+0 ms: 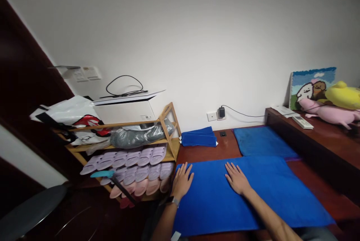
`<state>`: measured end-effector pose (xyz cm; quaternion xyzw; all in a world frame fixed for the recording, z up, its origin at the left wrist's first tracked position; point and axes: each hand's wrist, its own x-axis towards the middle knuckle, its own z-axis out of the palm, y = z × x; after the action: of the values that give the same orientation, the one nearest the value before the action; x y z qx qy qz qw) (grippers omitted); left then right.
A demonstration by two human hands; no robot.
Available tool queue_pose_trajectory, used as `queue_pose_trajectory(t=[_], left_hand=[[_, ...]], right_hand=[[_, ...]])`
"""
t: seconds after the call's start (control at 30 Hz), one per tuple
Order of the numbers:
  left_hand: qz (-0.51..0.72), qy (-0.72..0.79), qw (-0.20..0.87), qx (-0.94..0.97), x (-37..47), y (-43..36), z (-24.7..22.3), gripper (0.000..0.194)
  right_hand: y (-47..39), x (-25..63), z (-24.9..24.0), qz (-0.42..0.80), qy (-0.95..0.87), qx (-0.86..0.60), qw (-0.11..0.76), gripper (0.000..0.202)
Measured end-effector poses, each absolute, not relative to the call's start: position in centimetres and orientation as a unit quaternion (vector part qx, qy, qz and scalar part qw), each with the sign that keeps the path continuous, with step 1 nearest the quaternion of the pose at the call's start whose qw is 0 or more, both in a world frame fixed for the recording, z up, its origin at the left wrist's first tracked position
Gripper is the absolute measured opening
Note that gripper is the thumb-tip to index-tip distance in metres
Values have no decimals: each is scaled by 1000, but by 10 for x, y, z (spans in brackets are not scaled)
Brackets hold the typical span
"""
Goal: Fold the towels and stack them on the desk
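Observation:
A large blue towel (213,203) lies spread flat over the reddish-brown wooden desk (208,153). My left hand (182,181) rests palm down at the towel's left edge, fingers stretched out, with a watch on the wrist. Further right, my right hand (236,179) lies flat on the same towel with its fingers apart. Neither hand grips anything. Behind the hands, folded blue towels (199,137) lie near the wall. Another blue towel (261,141) is laid out at the back right, beside the large one.
To the left stands a wooden shoe rack (168,136) with several slippers (132,158), a white box (126,110) and a bag (75,111). A charger (222,112) sits in the wall socket. On the raised ledge at right are a remote control (302,122) and plush toys (329,112).

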<state>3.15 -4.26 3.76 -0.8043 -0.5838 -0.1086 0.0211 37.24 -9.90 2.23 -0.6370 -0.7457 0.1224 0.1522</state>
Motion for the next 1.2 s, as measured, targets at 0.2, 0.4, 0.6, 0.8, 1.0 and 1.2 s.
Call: queue_pose_trajectory(t=[0.2, 0.4, 0.6, 0.8, 1.0, 1.2], left_hand=[[-82, -621, 7, -780, 8, -15, 15, 58], [-98, -617, 29, -780, 9, -16, 5, 56], [-104, -616, 34, -780, 9, -14, 4, 55], [-101, -615, 28, -782, 10, -14, 2, 56], [-77, -624, 35, -777, 10, -13, 10, 57], [-115, -611, 51, -782, 72, -41, 45, 56]], right_hand=[[-87, 449, 6, 88, -713, -687, 109, 69], [-96, 607, -27, 34, -606, -791, 76, 73], [-110, 668, -61, 27, -551, -826, 111, 82], [-109, 665, -54, -3, -541, -828, 147, 84], [-116, 662, -37, -10, -543, -819, 185, 79], [-118, 661, -28, 12, -549, -800, 242, 68]])
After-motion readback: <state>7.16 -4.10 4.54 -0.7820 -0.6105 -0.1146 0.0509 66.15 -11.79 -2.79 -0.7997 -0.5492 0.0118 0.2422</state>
